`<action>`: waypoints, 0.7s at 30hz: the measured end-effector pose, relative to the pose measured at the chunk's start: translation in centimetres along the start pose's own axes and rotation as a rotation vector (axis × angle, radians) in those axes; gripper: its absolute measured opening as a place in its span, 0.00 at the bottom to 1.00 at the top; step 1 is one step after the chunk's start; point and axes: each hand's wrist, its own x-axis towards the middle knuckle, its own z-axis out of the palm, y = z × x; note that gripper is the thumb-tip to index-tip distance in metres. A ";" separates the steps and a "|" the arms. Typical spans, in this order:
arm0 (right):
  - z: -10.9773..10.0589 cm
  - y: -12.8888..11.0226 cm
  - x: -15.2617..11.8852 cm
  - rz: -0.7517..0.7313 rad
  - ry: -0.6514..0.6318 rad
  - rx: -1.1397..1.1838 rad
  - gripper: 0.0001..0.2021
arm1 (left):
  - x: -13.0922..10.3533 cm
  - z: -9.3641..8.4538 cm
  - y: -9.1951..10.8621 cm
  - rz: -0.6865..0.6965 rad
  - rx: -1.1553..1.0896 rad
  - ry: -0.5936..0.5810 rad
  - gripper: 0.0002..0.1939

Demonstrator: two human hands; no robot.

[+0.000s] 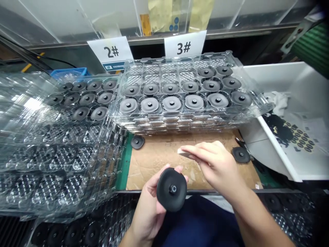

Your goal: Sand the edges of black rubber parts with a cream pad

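In the head view, my left hand is closed round a black rounded disc with a small metal-tipped stud at its centre, its studded face turned up toward me. My right hand is raised just to the right, above the cardboard, pinching a small flat pale piece; its exact kind I cannot make out. The two hands are apart. Beneath them lies a brown cardboard sheet. A similar loose disc rests at its left edge, another loose disc at its right.
A stack of clear plastic trays with several discs stands behind the cardboard. More clear trays are piled at left. At right, a white bin holds small black pieces and sheets. Paper signs hang at the back.
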 end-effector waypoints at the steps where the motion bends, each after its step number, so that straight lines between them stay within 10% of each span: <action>1: 0.5 1.3 -0.5 0.084 -0.001 0.006 0.14 | 0.0 0.1 0.0 0.010 -0.022 -0.008 0.31; 8: 6.0 6.4 -6.1 0.254 -0.076 0.120 0.11 | 0.9 0.5 -0.4 0.000 0.034 0.150 0.35; 13: 2.0 2.8 -4.6 0.337 0.112 0.195 0.12 | 1.2 1.5 -0.9 -0.024 0.060 0.142 0.35; 16: -0.9 -1.1 -3.1 0.125 0.230 0.304 0.14 | 1.1 2.0 -1.4 -0.042 0.069 0.159 0.33; 21: -2.1 -3.3 -2.1 -0.087 -0.093 0.359 0.12 | 1.2 2.1 -2.0 -0.034 0.062 0.188 0.27</action>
